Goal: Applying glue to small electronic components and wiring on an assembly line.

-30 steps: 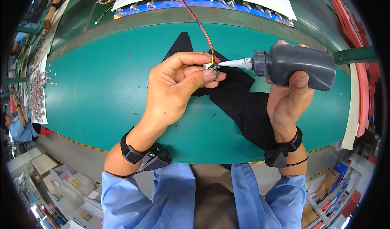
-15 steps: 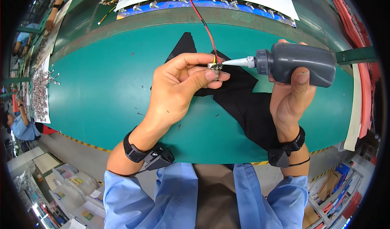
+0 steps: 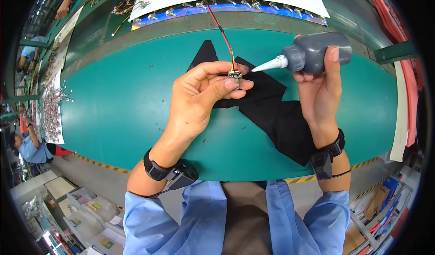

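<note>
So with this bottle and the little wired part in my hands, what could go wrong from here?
The white nozzle of the grey bottle in your right hand points toward your left hand, close to its fingertips, so a drip might hit skin or the black cloth below. The small part is pinched between those fingertips, so it may slip. Its thin wires reach past your fingers and could snag.

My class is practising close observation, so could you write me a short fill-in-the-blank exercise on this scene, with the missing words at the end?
The hand gripping the small part is the person's ____ one.
The other hand holds a bottle whose colour is dark ____.
The cloth is coloured ____.
The table is coloured ____.
Missing words: left; grey; black; green.
</note>
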`<state>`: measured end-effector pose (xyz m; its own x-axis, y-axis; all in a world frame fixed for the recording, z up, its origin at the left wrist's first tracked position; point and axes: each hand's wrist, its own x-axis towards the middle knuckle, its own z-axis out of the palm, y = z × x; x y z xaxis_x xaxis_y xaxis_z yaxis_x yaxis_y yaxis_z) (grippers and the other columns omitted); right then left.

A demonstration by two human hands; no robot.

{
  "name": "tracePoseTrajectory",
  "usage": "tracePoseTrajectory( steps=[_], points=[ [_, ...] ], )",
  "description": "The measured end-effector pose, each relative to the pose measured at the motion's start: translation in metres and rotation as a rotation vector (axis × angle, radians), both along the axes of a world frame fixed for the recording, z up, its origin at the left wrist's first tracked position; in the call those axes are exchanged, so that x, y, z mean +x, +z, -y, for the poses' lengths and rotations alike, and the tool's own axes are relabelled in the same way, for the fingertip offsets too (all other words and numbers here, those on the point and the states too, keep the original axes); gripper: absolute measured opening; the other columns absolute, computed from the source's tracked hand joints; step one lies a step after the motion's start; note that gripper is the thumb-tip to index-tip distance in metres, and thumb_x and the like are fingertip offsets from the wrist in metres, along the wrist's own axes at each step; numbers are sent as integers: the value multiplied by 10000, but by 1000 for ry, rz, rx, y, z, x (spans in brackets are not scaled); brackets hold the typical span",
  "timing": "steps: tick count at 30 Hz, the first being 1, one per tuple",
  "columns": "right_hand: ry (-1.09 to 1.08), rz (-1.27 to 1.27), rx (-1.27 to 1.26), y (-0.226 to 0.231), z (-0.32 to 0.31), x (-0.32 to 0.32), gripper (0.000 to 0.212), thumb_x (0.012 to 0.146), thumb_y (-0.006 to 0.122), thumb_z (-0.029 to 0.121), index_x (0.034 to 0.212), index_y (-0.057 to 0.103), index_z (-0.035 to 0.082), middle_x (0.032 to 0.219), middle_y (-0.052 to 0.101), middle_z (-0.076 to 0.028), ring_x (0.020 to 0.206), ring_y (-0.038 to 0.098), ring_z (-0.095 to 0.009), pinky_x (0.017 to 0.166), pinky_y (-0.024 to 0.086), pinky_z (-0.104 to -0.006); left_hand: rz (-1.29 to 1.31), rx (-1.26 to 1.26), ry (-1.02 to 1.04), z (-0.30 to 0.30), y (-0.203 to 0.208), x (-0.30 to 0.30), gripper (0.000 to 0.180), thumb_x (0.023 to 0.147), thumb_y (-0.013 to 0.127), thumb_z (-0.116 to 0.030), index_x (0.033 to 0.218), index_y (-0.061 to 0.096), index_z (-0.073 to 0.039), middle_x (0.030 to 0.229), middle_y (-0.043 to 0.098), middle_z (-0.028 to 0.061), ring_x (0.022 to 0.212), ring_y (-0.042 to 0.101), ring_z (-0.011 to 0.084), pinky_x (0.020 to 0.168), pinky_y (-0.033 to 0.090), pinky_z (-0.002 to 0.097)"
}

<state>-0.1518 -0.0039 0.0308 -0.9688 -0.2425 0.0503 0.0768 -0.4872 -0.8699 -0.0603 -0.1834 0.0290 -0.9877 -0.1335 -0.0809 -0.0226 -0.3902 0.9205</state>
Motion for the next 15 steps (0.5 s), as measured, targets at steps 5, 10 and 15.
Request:
tracePoseTrajectory(
  steps=[5, 10, 15],
  points=[
    [5, -41, 26, 1, 2, 3, 375, 839, 555, 395, 860, 552, 21, 761, 538, -37, 565, 425, -63, 510, 372, -236, -6, 4, 4, 0, -2, -1, 189, 847, 519, 1, 1021, 529, 74, 997, 594, 165, 884, 621, 253, 750, 530, 287],
    [18, -26, 15, -1, 2, 2, 332, 821, 595, 358, 786, 567, 28, 688, 532, -23, 561, 457, -74, 505, 392, -248, 1, -11, -4, 0, -3, -1, 196, 846, 519, 4, 1027, 527, 77, 986, 594, 160, 881, 622, 252, 752, 531, 287],
    [30, -36, 38, -3, 1, 1, 332, 819, 599, 356, 778, 570, 28, 696, 539, -24, 560, 463, -71, 504, 397, -244, 12, -15, -6, 0, -2, -1, 193, 844, 521, 7, 1023, 528, 78, 990, 593, 166, 879, 622, 253, 752, 530, 286]
  ],
)
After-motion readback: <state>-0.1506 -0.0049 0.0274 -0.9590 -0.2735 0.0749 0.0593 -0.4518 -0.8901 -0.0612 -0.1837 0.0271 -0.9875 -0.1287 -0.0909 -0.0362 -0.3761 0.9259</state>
